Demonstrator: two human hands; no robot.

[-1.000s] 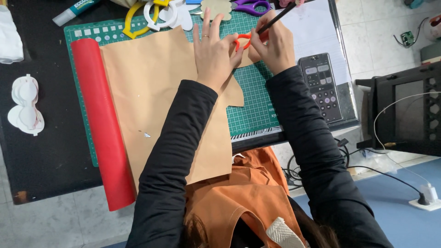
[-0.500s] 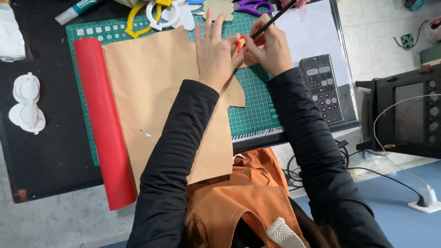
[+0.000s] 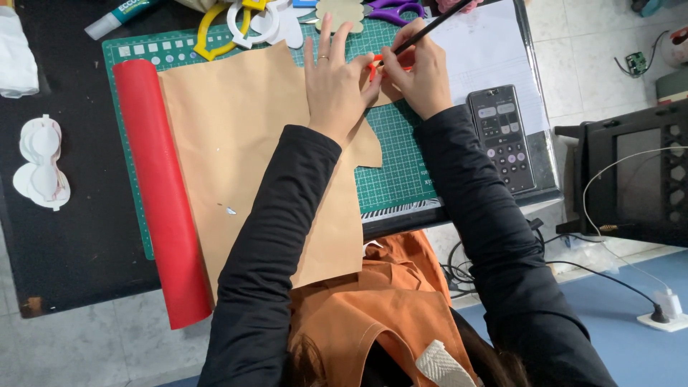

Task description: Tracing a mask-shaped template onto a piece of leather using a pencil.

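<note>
My left hand (image 3: 335,79) lies flat, fingers spread, on a tan sheet of paper (image 3: 244,136) that covers a green cutting mat (image 3: 401,165). It presses down a small orange template (image 3: 374,63) at the sheet's right edge. My right hand (image 3: 423,72) grips a dark pencil (image 3: 437,25), whose tip touches the paper beside the template. The two hands touch each other. The sheet's left side is a rolled-up red tube (image 3: 158,186). The sheet's lower part hangs over the table's front edge.
A black calculator (image 3: 502,136) and white paper (image 3: 487,50) lie right of the mat. Yellow and white cut-out shapes (image 3: 244,21), purple scissors (image 3: 390,10) and a glue stick (image 3: 118,16) sit at the back. White cut-outs (image 3: 41,161) rest far left. Cables (image 3: 609,272) trail on the floor.
Both hands have shifted slightly toward the far edge of the mat, and the pencil has moved a little along the template. The paper stays where it was.
</note>
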